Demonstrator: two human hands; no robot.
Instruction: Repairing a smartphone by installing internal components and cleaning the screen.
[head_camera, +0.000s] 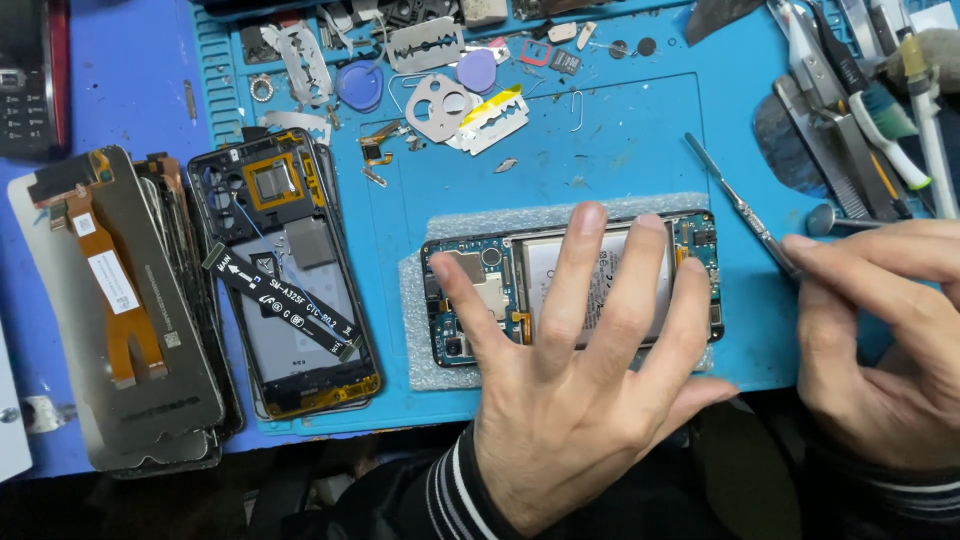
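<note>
At the far left of the frame a stack of phone display panels (130, 320) lies face down on the blue tabletop (130, 90), orange flex ribbons across the top one; its lower edge reaches the tabletop's near edge. A dark desk phone (30, 80) is cut off at the upper left corner. Just right of the stack, on the blue work mat (620, 130), sits an empty phone frame (290, 280) with a black flex cable lying diagonally over it.

The mat's moulded tray slots (400, 45) along the top edge hold razor blades, round plastic picks, metal brackets and small chips (too small to sort further). Below them the mat's middle is mostly bare.

In the lower centre an opened phone (500, 290), circuit board and battery exposed, rests on a grey foam pad (425, 350). The left hand (570, 370) lies over it with fingers spread wide, fingertips pressing on the battery and board; nothing is gripped. The hand hides much of the phone's middle and lower edge.

At the right, the right hand (880, 340) has thumb and forefinger pressed together, pinching a thin metal tool (740, 205) whose tip points up-left over bare mat, apart from the phone. More tools (860, 110) crowd the upper right corner, partly cut off by the frame.
</note>
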